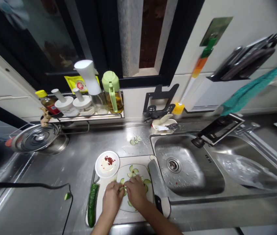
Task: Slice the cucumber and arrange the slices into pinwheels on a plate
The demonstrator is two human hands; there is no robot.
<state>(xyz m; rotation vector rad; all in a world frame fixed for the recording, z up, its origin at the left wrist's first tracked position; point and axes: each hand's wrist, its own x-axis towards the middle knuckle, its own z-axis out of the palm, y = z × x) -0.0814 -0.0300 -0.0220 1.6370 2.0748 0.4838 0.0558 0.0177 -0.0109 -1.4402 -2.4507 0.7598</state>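
Note:
My left hand (112, 197) is closed over the white plate (126, 168), pinching a thin cucumber slice (125, 191). Close against it, my right hand (136, 193) has its fingers pinched together at the same spot; its fingertips are partly blurred, and what they hold is hidden. More pale green slices (133, 170) lie around the hands on the plate, some fanned together. The plate rests on a cutting board (107, 213). A small round dish (100, 166) with red bits (109, 160) sits at the upper left. To the left lies a whole-looking cucumber (92, 205).
A kitchen knife (156, 179) lies along the board's right side, beside the sink (189, 192). A few slices (136, 140) lie behind the board. Left are a cucumber end (67, 196), a black cable (30, 185) and a lidded pot (40, 137). An oil jug (112, 93) stands on the rack.

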